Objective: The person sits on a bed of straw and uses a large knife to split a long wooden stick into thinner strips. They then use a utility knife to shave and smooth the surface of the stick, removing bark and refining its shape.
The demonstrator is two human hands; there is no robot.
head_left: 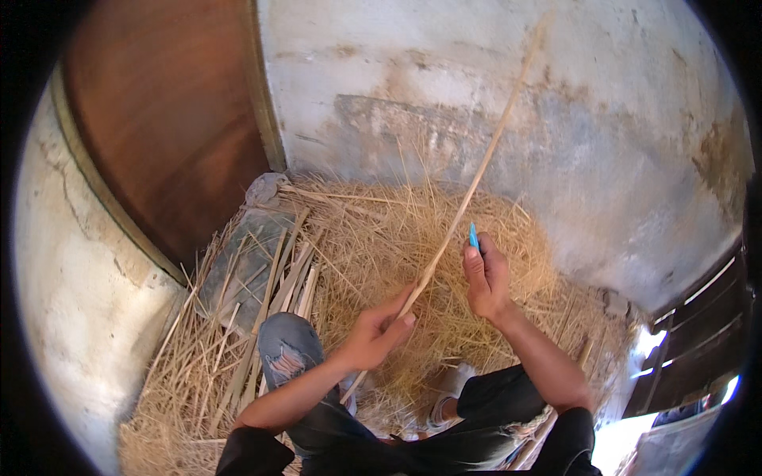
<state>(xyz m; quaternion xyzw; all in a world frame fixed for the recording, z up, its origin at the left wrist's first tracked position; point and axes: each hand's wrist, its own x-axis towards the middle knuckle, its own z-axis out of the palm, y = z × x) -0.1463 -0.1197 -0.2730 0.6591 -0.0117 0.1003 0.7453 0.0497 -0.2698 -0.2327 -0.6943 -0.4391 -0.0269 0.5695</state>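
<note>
In the left hand (378, 327), grasps near its lower end a stick (482, 170) tilted past the far edge of the straw (365, 230). Clenches a blue tool (473, 236) in the right hand (486, 274).

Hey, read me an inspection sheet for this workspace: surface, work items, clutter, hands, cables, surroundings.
Surface: ground largely covered in loose, straw-like shavings.
Work items: one long, thin pale stick, slanting up; one blue-tipped object, mostly hidden.
Clutter: loose strips on and beside a grey slab.
Hands: left hand's grip is closed on the stick; right hand's grip is closed on the blue-tipped object, apart from the left hand.
Cables: nothing seen.
Surroundings: brown door, stained wall, dark slatted panel at right.
</note>
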